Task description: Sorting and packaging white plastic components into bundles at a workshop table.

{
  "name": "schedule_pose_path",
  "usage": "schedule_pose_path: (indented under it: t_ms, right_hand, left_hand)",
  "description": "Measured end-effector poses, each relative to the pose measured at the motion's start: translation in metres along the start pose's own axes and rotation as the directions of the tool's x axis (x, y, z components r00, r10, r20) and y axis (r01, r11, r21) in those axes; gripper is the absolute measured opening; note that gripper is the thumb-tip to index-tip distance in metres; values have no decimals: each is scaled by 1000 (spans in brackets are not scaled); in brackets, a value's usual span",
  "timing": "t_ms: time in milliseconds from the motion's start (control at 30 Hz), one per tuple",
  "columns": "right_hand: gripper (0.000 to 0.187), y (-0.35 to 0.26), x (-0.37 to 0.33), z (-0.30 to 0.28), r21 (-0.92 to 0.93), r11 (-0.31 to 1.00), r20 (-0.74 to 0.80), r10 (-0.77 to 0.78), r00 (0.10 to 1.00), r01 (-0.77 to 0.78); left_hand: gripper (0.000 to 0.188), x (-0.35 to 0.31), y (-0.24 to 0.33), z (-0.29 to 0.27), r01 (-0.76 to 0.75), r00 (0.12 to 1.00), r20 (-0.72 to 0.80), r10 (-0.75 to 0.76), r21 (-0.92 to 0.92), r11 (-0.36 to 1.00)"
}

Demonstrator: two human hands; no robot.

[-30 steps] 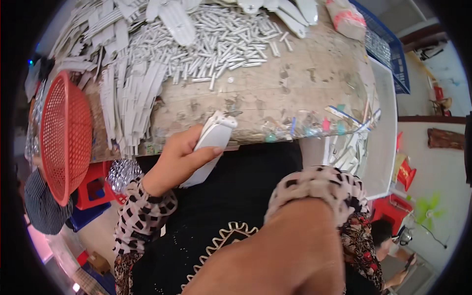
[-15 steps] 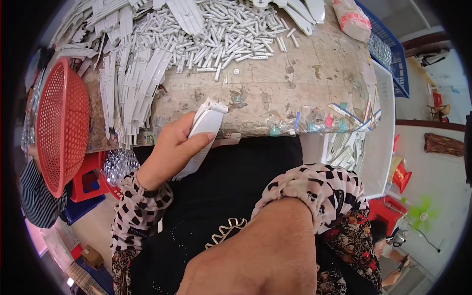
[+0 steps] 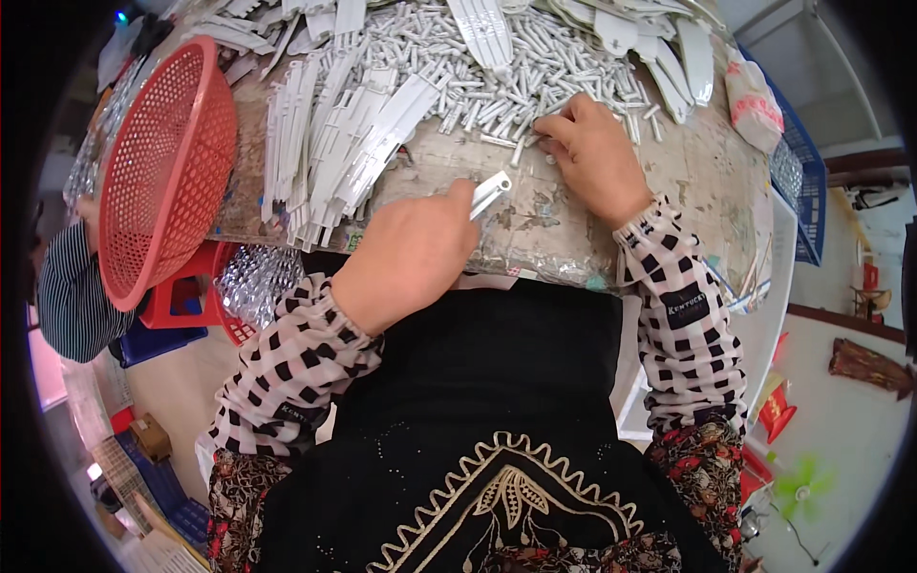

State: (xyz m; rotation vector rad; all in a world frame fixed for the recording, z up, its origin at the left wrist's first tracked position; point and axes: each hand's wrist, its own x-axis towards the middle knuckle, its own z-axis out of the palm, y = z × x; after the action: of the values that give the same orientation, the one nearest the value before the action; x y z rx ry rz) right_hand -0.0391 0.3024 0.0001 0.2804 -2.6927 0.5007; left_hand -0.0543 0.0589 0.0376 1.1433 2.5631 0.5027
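My left hand is closed round a flat white plastic piece at the table's near edge. Only its narrow end, with a round hole, sticks out past the fingers; the rest is hidden by the hand. My right hand reaches to the near edge of a pile of short white plastic pins. Thumb and forefinger are pinched together there, beside a loose pin; what lies between the fingertips cannot be made out.
Long white slats lie stacked left of the pins, with broader white pieces at the far right. A red perforated basket stands tilted at the table's left. A wrapped bundle and a blue crate are at the right.
My right hand has gone from low in front of my body up to the pins and pinched its fingers. My left hand has turned, tipping the white piece. The whole view has shifted.
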Motion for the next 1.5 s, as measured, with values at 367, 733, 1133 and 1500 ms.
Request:
schedule_pose_path:
  t_ms: [367,733,1133,1500]
  right_hand:
    - [15,-34,-8,-20,205,979,120,-47,992,22]
    - [14,-70,10,-30,9,967,319,-244,916,255]
    - [37,-55,57,-25,332,868,362,244,900,-369]
    - [35,-73,55,49,282,875,196,349,917,-393]
  left_hand:
    - [20,10,-13,3,-92,996,-15,93,37,995]
    - [19,10,-15,5,-101,995,-13,101,29,994]
    - [13,5,-16,10,-159,984,-85,156,-27,987]
    - [13,9,-21,0,-119,993,2,119,-26,993]
